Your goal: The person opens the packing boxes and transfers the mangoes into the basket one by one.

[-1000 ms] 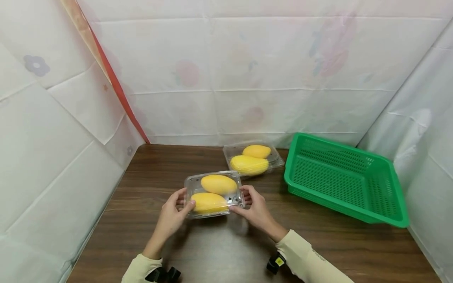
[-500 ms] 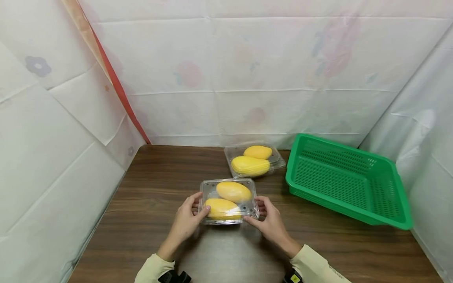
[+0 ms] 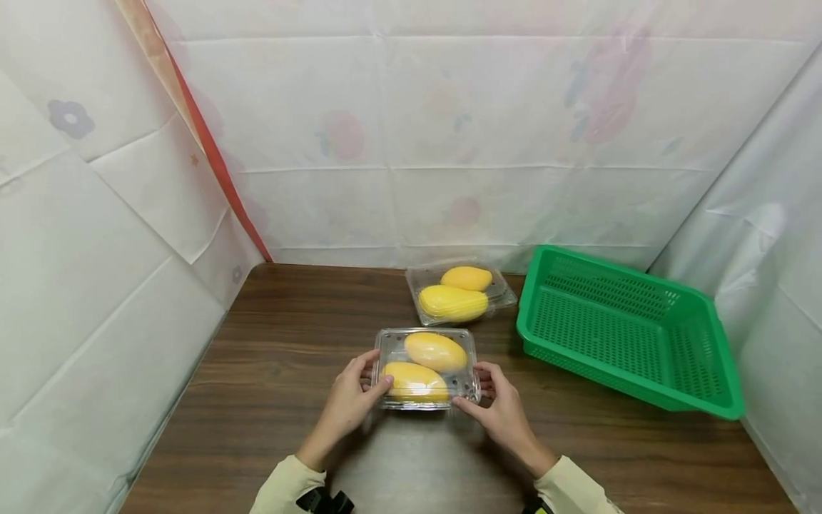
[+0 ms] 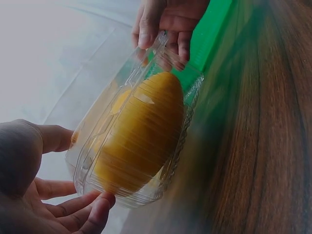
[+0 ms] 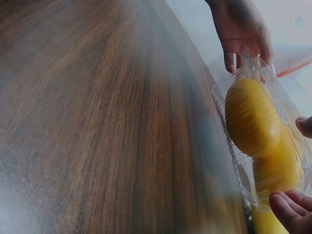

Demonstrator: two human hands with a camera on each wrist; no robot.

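A clear plastic clamshell box (image 3: 393, 343) with two yellow mangoes (image 3: 435, 351) inside is held between both hands. My left hand (image 3: 349, 400) grips its left end, thumb on top and fingers round the side. On the opposite end my right hand (image 3: 504, 410) grips in the same way. From the left wrist view, the box (image 4: 139, 122) looks closed and held off the wooden table (image 4: 258, 146). Behind it, a second clear box (image 3: 501, 289) holding two yellow fruits (image 3: 453, 303) lies on the table.
A green perforated plastic basket (image 3: 629, 325) stands on the right of the table, with no fruit in it. White patterned sheets (image 3: 308, 128) hang at the back and both sides of the brown wooden table (image 3: 270, 328).
Both hands have carried the held box to the right and a little toward the person. The second box and the basket have not moved.
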